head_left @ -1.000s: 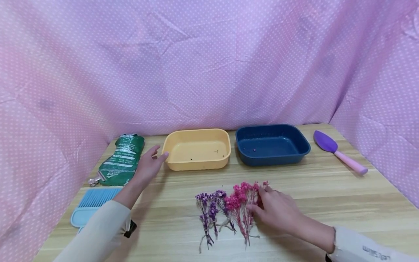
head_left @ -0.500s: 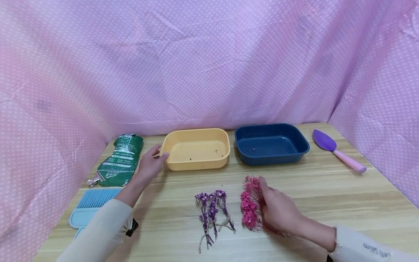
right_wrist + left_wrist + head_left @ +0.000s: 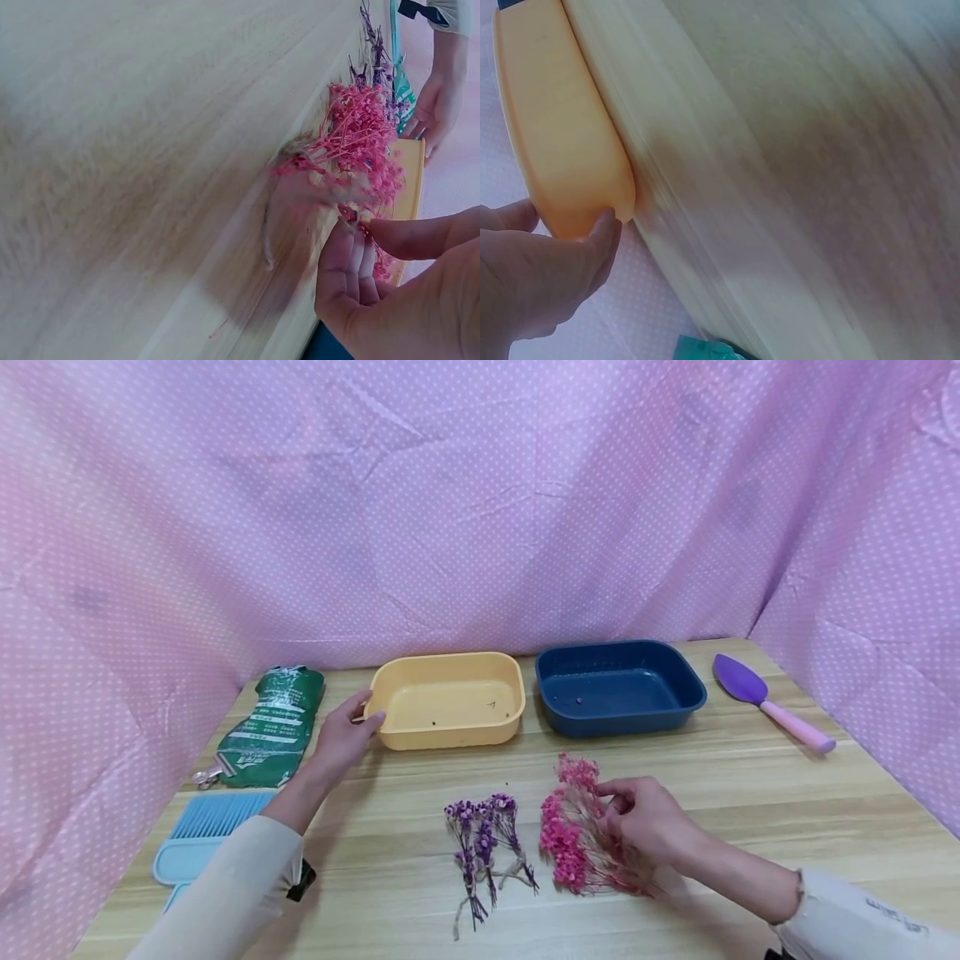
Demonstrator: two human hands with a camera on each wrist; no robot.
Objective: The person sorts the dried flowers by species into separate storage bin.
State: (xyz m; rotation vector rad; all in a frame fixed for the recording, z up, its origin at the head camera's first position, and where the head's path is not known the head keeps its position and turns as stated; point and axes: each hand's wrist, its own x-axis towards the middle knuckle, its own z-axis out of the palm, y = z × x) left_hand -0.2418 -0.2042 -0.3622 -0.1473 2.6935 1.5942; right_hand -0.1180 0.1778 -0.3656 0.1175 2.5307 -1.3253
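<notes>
My right hand [image 3: 651, 822] pinches thin stems of the pink dried flowers [image 3: 562, 843] between thumb and fingertips. Their blossoms face left and away, and the stems trail to the right. In the right wrist view, a twine tie [image 3: 268, 232] dangles from the blurred pink stems. Purple dried flowers [image 3: 483, 835] in small twine-tied bunches lie to their left. At the back, my left hand [image 3: 345, 739] touches the left end of the yellow tray [image 3: 450, 738]. The left wrist view has its thumb and fingers spread on either side of that rounded end.
A dark blue tray [image 3: 618, 725] stands right of the yellow one. Farther right lies a purple trowel [image 3: 738, 681] with a pink handle. On the left are a green bag [image 3: 273, 727], a metal clip [image 3: 213, 772] and a light blue brush [image 3: 206, 835]. Pink dotted cloth surrounds the table.
The right hand has gathered the pink flowers, moved them right of the purple bunches and turned their stems rightward. It now pinches fewer stems at a spread-out bunch. The left hand stays at the tray.
</notes>
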